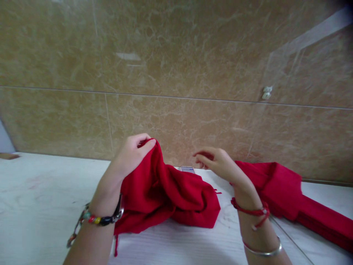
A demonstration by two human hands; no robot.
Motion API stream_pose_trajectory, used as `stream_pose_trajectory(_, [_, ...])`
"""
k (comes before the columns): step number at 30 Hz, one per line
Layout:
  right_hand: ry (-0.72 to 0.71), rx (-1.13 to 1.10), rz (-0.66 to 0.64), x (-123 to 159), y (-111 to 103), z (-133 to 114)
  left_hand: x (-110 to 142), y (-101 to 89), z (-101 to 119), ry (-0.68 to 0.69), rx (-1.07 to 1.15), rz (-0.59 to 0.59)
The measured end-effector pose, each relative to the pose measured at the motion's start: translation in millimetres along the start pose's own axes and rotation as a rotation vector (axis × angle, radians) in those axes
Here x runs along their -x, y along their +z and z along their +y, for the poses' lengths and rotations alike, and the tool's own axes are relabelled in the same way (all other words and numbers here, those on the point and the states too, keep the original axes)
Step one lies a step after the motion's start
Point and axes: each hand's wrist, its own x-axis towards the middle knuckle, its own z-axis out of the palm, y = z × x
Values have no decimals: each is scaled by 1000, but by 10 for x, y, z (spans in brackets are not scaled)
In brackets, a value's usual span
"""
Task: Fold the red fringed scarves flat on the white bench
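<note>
A crumpled red cloth lies on the white table in front of me, its folds bunched up. My left hand pinches its upper edge between thumb and fingers and lifts that part into a peak. A thin red cord hangs from the cloth's lower left corner, and a short one sticks out at its right. My right hand is raised to the right of the cloth, apart from it, with its fingers loosely bent and nothing visible in them.
On the right lies more folded red fabric, running to the table's edge of view. A phone shows partly behind the cloth. The white table meets a brown marbled tile wall with a small white fixture. A seam crosses the table at lower right.
</note>
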Motion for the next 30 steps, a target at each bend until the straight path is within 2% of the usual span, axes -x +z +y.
stream_pose_trajectory(2, [-100,23,-131,69,171,-278,-13,115,-12,35,-66,-57])
stream_pose_trajectory(5, [-42,261,-102,134,548,-580,-15,249,-8,79,-107,-89])
stream_pose_trajectory(7, [12,407,-76,135,763,-613,-4,254,10,94,-111,-74])
stream_pose_trajectory(9, [65,468,-36,102,879,-520,6,201,30,101,-107,-29])
stream_pose_trajectory(11, [82,419,87,45,886,-357,9,129,41,99,-105,42])
stream_pose_trajectory(15, [-14,128,511,-76,691,-63,2,55,41,87,-91,136])
stream_pose_trajectory(16, [-31,59,586,-97,635,-22,4,58,44,89,-88,134])
stream_pose_trajectory(18, [-39,-77,655,-126,552,16,12,79,57,100,-92,124])
stream_pose_trajectory(21, [10,-387,597,-146,524,-6,22,107,68,111,-132,109])
stream_pose_trajectory(25, [118,-841,368,-126,540,-127,-10,122,-30,47,-289,108])
stream_pose_trajectory(28, [138,-917,141,-70,497,-234,-44,170,-135,13,-273,27])
stream_pose_trajectory(30, [118,-870,45,-32,454,-271,-45,231,-155,16,-96,-139])
